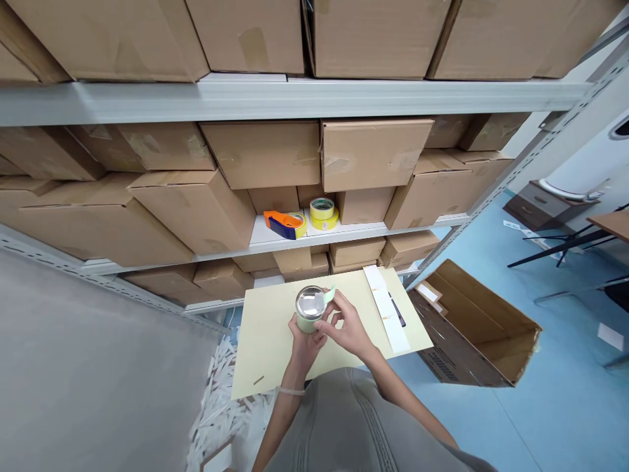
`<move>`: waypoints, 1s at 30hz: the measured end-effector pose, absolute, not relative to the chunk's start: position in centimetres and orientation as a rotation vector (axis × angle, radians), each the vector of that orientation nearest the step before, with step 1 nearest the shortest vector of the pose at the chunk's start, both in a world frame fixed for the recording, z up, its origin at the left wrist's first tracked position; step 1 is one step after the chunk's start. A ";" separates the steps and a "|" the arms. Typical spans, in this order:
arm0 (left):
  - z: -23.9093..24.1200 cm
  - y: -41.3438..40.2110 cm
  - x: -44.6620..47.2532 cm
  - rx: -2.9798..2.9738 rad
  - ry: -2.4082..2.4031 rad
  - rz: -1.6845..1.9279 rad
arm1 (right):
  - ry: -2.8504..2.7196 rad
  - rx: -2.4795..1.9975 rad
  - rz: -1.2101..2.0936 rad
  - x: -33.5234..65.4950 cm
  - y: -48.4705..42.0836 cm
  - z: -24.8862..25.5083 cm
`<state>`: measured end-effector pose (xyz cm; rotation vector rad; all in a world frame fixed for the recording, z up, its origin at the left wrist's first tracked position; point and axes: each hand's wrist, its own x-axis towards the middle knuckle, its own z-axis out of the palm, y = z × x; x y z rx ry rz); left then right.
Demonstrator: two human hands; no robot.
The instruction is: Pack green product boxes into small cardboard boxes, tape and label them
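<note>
A small round tin with a shiny silver top and pale green side is held over the board. My left hand is closed around its lower left side. My right hand is at the tin's right side, thumb against the green wall and index finger by the upper rim. A short pale green strip sticks up from that rim, at my right index fingertip. Whether the strip is pinched, I cannot tell. Under both hands lies a cream board.
On the board's right are a long white strip and a dark slim tool. An orange-blue tape dispenser and yellow tape rolls sit on the shelf among cardboard boxes. An open carton stands right; paper scraps lie left.
</note>
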<state>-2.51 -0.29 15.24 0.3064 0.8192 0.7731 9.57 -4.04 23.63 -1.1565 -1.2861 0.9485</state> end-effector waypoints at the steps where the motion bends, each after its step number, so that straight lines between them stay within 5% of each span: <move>1: 15.2 -0.5 -2.4 0.305 0.818 0.767 | -1.320 -1.177 0.894 9.4 -4.0 23.7; 30: 16.2 0.5 -4.0 0.984 0.959 1.024 | -0.979 -1.590 0.933 15.0 -4.8 18.8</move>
